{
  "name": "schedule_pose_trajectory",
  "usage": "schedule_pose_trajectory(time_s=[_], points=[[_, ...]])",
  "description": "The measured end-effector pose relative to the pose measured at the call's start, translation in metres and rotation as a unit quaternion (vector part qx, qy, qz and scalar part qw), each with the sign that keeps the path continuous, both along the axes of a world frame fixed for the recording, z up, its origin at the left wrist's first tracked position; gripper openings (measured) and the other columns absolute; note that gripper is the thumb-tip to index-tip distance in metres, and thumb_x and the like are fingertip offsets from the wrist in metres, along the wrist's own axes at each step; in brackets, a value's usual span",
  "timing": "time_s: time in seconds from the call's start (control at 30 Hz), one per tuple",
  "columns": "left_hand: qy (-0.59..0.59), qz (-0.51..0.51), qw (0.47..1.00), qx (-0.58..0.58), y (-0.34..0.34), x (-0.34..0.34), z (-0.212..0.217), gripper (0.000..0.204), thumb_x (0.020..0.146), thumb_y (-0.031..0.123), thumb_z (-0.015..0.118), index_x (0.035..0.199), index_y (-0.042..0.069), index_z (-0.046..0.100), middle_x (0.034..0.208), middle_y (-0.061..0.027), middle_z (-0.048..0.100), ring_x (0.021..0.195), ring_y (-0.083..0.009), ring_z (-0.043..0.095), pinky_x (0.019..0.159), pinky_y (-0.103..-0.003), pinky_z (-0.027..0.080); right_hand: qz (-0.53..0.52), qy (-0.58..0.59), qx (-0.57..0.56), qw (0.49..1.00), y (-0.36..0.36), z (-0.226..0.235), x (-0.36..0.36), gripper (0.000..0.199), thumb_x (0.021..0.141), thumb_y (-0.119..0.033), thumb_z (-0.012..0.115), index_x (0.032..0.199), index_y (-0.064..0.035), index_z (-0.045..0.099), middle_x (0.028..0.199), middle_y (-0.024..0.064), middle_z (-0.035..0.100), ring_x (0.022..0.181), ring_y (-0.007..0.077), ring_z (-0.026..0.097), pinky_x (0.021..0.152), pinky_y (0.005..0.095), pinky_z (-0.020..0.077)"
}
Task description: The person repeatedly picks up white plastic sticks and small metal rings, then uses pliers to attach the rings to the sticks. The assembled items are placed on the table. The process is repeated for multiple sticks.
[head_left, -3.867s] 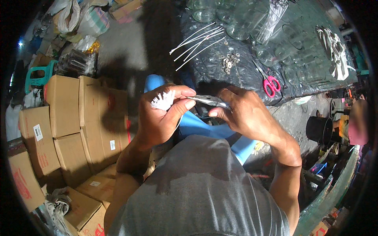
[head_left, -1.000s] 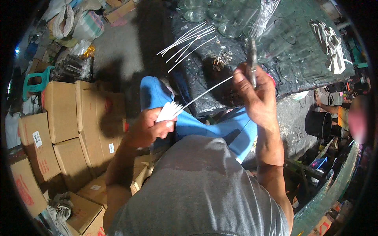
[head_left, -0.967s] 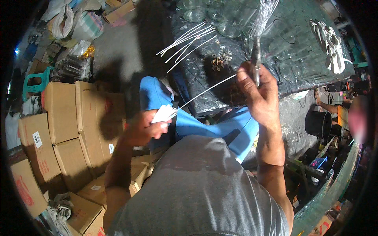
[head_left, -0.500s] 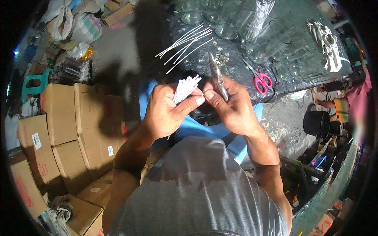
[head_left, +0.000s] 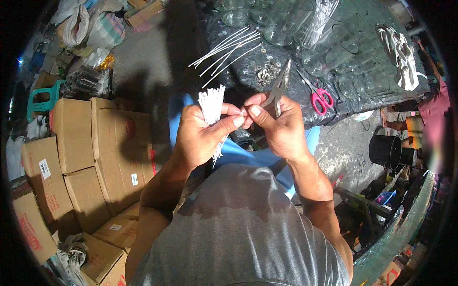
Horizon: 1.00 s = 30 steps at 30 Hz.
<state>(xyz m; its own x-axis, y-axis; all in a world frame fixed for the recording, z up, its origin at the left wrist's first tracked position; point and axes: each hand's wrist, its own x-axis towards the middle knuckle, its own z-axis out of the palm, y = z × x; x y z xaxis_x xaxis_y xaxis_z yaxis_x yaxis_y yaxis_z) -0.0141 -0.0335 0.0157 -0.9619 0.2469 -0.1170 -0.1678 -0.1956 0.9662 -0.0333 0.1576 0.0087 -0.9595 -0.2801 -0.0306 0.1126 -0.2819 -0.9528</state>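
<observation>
Dark worktable [head_left: 267, 62] ahead; left hand [head_left: 200, 136] grips upright wick bundle [head_left: 211, 107]; right hand [head_left: 279, 126], just right, holds pliers [head_left: 281, 86], fingertips pinching toward bundle top.

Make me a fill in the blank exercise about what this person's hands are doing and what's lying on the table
1. The left hand grips a bundle of white ____.
2. The right hand holds metal ____, tips pointing away from the person.
3. The scissors on the dark table have ____ handles.
4. To the person's left stand stacked cardboard ____.

Missing words: wicks; pliers; red; boxes
</observation>
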Motion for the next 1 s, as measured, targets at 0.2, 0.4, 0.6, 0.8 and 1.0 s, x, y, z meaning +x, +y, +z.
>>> schedule_pose_trajectory(time_s=[0.2, 0.4, 0.6, 0.8, 1.0], points=[[0.017, 0.028, 0.996, 0.079, 0.008, 0.001, -0.002, 0.011, 0.091, 0.002, 0.072, 0.099, -0.006, 0.07, 0.089, -0.0123, 0.075, 0.074, -0.0101, 0.066, 0.06, -0.022, 0.048, -0.004, 0.009, 0.045, 0.999, 0.002, 0.006, 0.005, 0.013, 0.098, -0.003, 0.063, 0.106, 0.0053, 0.067, 0.087, 0.0069, 0.07, 0.077, 0.0096, 0.064, 0.069, 0.0245, 0.0534], [0.02, 0.014, 1.0, 0.011, 0.004, 0.0, -0.001, 0.01, 0.091, 0.003, 0.072, 0.097, -0.005, 0.072, 0.087, -0.0107, 0.075, 0.067, -0.0074, 0.062, 0.056, -0.021, 0.045, -0.017, 0.045, 0.091, 0.995, 0.001, 0.005, 0.009, 0.015, 0.098, -0.006, 0.065, 0.107, 0.0044, 0.069, 0.084, 0.0044, 0.071, 0.076, 0.0077, 0.063, 0.068, 0.0237, 0.0523], [0.025, 0.016, 0.999, -0.024, 0.003, 0.0, -0.002, 0.01, 0.091, 0.005, 0.072, 0.096, -0.003, 0.074, 0.083, -0.0071, 0.074, 0.06, -0.0041, 0.055, 0.053, -0.021, 0.042, -0.029, 0.05, 0.135, 0.989, -0.001, 0.003, 0.013, 0.015, 0.097, -0.008, 0.067, 0.107, 0.0016, 0.071, 0.083, 0.0035, 0.073, 0.075, 0.0061, 0.063, 0.066, 0.0233, 0.0505], [0.033, 0.037, 0.999, -0.017, 0.005, 0.002, -0.006, 0.01, 0.09, 0.004, 0.073, 0.096, -0.004, 0.073, 0.08, -0.0078, 0.073, 0.057, -0.0039, 0.053, 0.05, -0.021, 0.039, -0.046, 0.11, 0.146, 0.982, -0.002, -0.005, 0.014, 0.015, 0.096, -0.009, 0.068, 0.107, 0.001, 0.071, 0.081, 0.0039, 0.073, 0.073, 0.006, 0.062, 0.064, 0.0244, 0.0504], [0.009, 0.048, 0.999, -0.014, 0.006, 0.002, -0.005, 0.011, 0.087, -0.002, 0.073, 0.096, -0.006, 0.07, 0.078, -0.0109, 0.071, 0.053, -0.005, 0.05, 0.047, -0.02, 0.037, -0.055, 0.121, 0.147, 0.98, -0.003, -0.005, 0.012, 0.014, 0.095, -0.008, 0.069, 0.105, 0.0009, 0.071, 0.079, 0.0035, 0.072, 0.073, 0.0064, 0.063, 0.064, 0.0246, 0.0508]])
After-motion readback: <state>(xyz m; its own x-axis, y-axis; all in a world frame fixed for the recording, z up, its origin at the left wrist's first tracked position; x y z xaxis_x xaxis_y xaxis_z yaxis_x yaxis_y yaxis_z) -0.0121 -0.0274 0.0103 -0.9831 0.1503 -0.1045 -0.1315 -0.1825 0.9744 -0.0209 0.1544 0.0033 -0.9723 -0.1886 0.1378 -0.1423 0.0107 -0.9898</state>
